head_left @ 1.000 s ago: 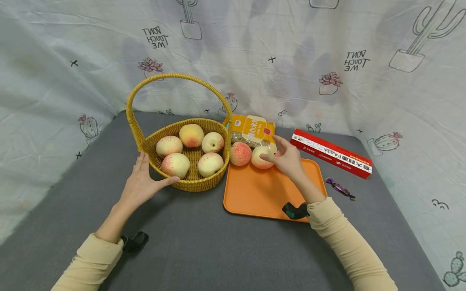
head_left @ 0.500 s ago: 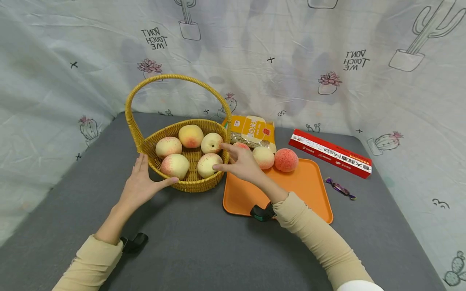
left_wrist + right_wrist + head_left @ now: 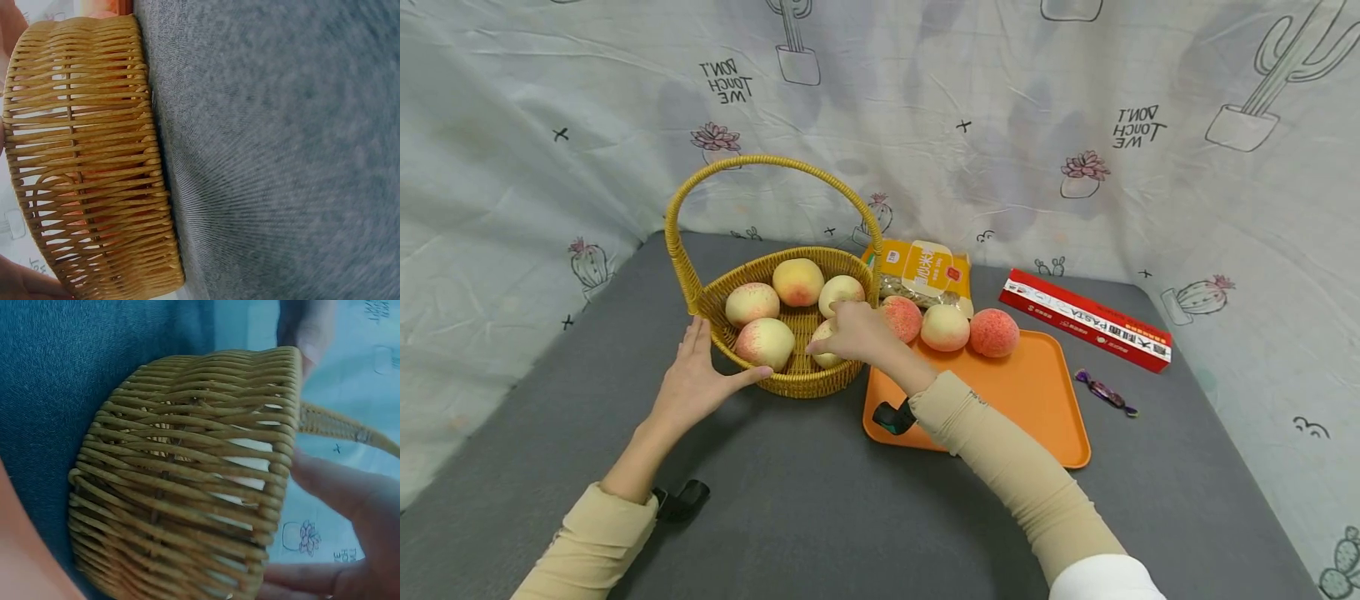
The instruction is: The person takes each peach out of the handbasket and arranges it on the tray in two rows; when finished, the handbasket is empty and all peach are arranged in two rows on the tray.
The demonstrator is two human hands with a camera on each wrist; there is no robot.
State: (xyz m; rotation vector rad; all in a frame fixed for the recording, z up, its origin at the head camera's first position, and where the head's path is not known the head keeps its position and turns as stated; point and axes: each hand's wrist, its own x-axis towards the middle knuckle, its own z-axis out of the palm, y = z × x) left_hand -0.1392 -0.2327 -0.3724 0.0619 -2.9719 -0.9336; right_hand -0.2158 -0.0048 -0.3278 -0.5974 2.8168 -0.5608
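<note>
The front-right peach point(image 3: 825, 331) is being grasped inside the wicker basket point(image 3: 805, 384) by the curled fingers of the right hand point(image 3: 863, 333); the basket's rim is being touched by the left hand point(image 3: 702, 385), its fingers extended, unclenched; the peach is being judged light, firm, hardly slippery; a gentle hold around its widest girth is being advised.
</note>
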